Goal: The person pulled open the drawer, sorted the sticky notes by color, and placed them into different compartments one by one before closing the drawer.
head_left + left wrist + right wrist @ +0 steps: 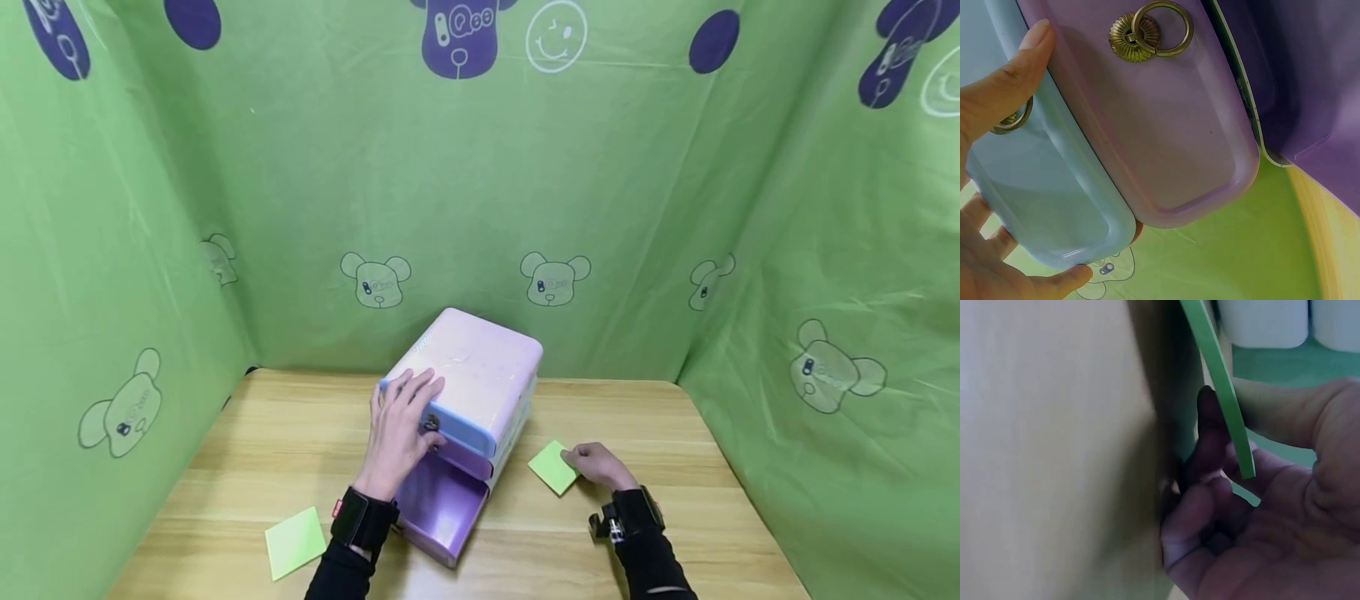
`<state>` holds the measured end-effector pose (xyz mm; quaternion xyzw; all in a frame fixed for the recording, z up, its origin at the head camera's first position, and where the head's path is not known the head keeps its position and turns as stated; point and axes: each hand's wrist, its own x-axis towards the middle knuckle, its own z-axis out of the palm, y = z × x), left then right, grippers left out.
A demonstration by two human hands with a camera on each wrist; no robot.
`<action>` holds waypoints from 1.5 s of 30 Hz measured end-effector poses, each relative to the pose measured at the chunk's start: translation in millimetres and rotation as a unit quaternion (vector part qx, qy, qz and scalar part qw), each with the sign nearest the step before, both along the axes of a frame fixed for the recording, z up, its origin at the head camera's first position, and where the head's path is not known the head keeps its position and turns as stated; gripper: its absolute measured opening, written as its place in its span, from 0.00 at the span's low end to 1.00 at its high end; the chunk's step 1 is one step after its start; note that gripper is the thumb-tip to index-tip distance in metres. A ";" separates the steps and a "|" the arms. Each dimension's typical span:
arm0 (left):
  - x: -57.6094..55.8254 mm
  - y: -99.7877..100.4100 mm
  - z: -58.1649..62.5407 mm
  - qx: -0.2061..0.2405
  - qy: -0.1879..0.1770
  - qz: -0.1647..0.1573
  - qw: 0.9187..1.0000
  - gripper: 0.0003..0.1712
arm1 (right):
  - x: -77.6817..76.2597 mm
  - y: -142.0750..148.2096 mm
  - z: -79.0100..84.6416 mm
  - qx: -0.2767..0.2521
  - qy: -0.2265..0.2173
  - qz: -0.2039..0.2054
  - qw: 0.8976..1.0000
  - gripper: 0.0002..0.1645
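A small chest of drawers (480,358) with a pale pink top stands at an angle on the table. My left hand (397,433) grips its upper front: fingers over the top, thumb against the lower edge of the light blue drawer front (1054,194). Below that is a mauve drawer front (1160,137) with a brass ring pull (1163,28). The purple bottom drawer (442,504) is pulled out, its visible inside bare. To the right, my right hand (596,465) pinches a green sticky note pad (551,468) by one corner, seen edge-on in the right wrist view.
Another light green sticky note pad (295,543) lies on the wooden table (300,433), left of my left forearm. Green cloth walls (465,183) with printed bear heads enclose the table at the back and both sides.
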<state>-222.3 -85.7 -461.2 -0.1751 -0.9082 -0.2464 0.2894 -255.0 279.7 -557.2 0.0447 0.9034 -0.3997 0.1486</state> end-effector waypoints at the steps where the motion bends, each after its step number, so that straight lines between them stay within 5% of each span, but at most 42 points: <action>1: -0.1 0.0 -0.2 0.000 0.001 0.000 1.000 0.55 | 2.5 -1.3 0.0 -0.005 0.001 0.002 1.000 0.25; 12: 2.5 -3.6 -3.0 0.008 0.004 0.003 1.000 0.55 | 20.5 -14.9 3.2 -0.041 -0.012 0.027 0.999 0.24; 24: 2.0 -3.2 -2.7 0.004 0.000 -0.005 1.000 0.55 | 35.7 -16.1 2.0 -0.094 -0.050 -0.029 0.994 0.25; 45: -3.1 -2.0 -1.5 0.004 0.009 -0.005 1.000 0.55 | 54.9 -21.4 42.3 -0.226 -0.048 0.055 0.972 0.23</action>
